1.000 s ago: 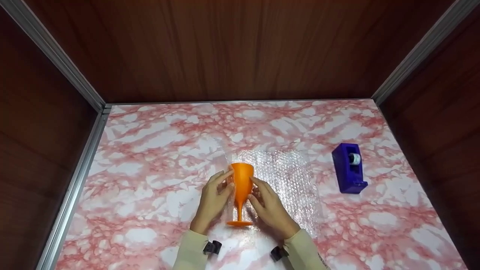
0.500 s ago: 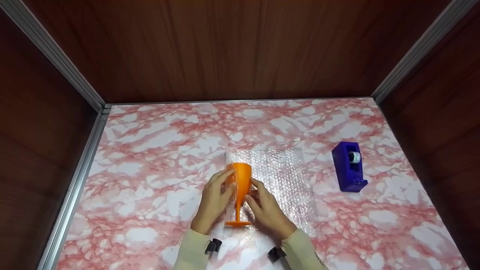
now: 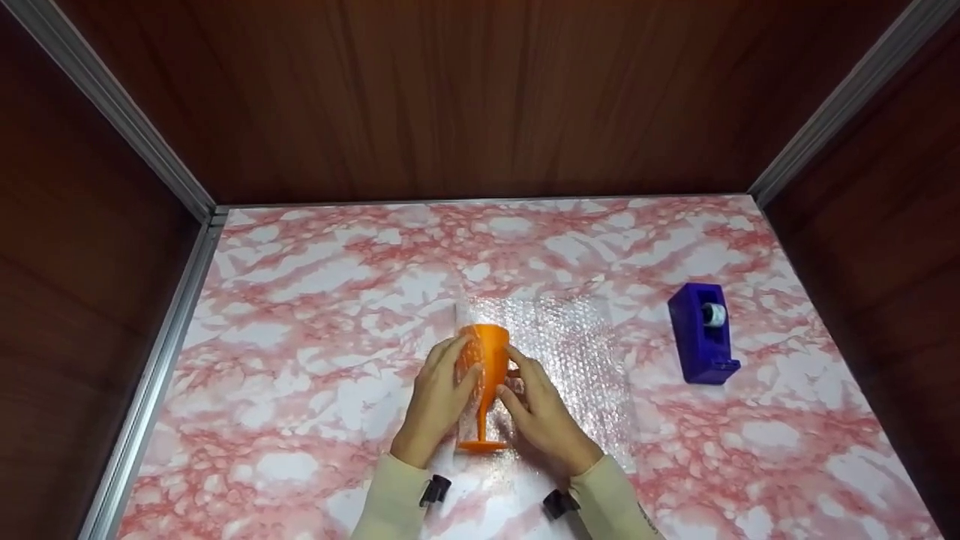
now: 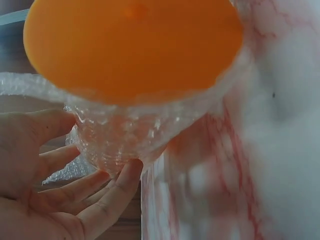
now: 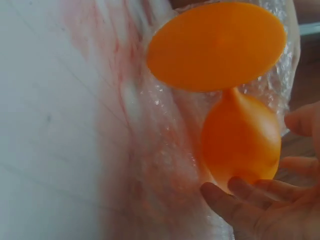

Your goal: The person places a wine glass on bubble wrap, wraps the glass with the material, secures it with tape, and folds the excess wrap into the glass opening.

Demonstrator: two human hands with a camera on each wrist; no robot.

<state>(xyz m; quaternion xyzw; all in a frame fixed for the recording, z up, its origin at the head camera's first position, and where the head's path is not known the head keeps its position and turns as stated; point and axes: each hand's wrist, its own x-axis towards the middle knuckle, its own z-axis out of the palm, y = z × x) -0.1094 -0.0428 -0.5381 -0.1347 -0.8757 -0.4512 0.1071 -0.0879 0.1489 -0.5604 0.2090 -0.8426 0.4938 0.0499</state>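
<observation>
An orange goblet [image 3: 495, 358] lies on a sheet of clear bubble wrap [image 3: 577, 360], its foot towards the person. The left edge of the wrap is folded up over the left side of the bowl. My left hand [image 3: 435, 397] grips this flap, thumb and fingers curled about the wrapped bowl. In the left wrist view the goblet's round foot [image 4: 135, 50] hides much of the bowl behind it. My right hand [image 3: 551, 416] holds the bare right side of the bowl. The right wrist view has its fingertips against the orange bowl [image 5: 245, 140].
A purple tape dispenser [image 3: 697, 337] with a roll of tape stands to the right of the bubble wrap. The table [image 3: 315, 285] has a red and white marbled top. Dark wooden panels [image 3: 480, 97] with metal edge strips close it in at the back and sides.
The bubble wrap's left flap has come up and over, and now covers the left part of the goblet's bowl. Both hands stay at the goblet with small shifts.
</observation>
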